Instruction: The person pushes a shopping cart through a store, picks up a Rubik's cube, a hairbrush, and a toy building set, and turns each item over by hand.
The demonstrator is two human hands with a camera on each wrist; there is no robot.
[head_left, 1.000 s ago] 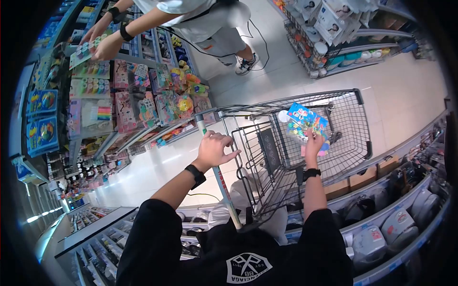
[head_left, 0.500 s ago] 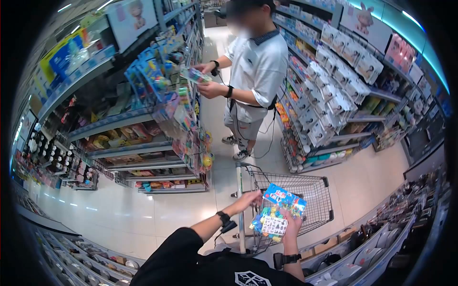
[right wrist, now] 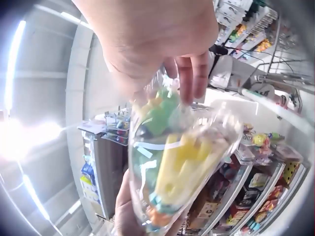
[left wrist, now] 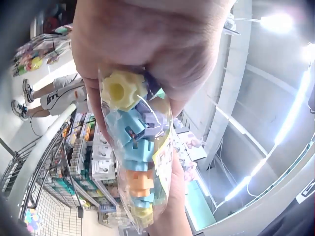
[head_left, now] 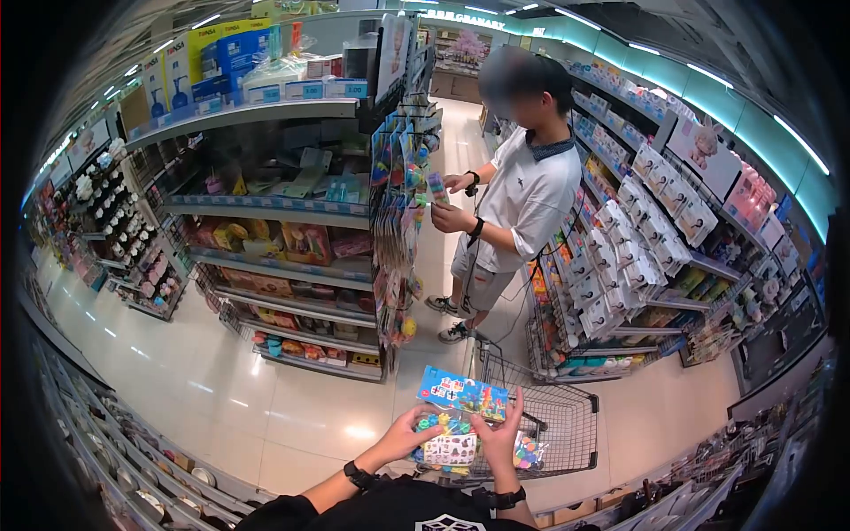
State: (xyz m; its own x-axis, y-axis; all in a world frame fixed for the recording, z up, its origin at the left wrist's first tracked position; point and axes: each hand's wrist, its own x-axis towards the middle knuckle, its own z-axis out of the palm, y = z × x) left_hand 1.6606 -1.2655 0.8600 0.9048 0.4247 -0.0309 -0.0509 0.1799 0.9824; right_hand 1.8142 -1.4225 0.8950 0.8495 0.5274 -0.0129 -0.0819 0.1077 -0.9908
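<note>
A clear bag of colourful plastic pieces (head_left: 447, 429) with a blue header card (head_left: 460, 394) is held upright in front of the chest, between both hands. My left hand (head_left: 400, 440) grips its left side, thumb across the front. On its right side, my right hand (head_left: 501, 435) holds the edge with the thumb in front and fingers partly behind. Yellow, blue and orange pieces (left wrist: 135, 147) show through the plastic in the left wrist view. The right wrist view shows yellow and green pieces (right wrist: 182, 162) below the right hand.
A wire shopping cart (head_left: 567, 425) stands just beyond the hands, with another colourful pack (head_left: 529, 451) at its near side. A person in a white shirt (head_left: 531, 195) stands in the aisle, holding a small item. Shelves (head_left: 292, 208) line both sides.
My left hand has left the cart handle and taken hold of the bag, which my right hand held over the cart. The bag is now nearer my body; the head view has tilted up.
</note>
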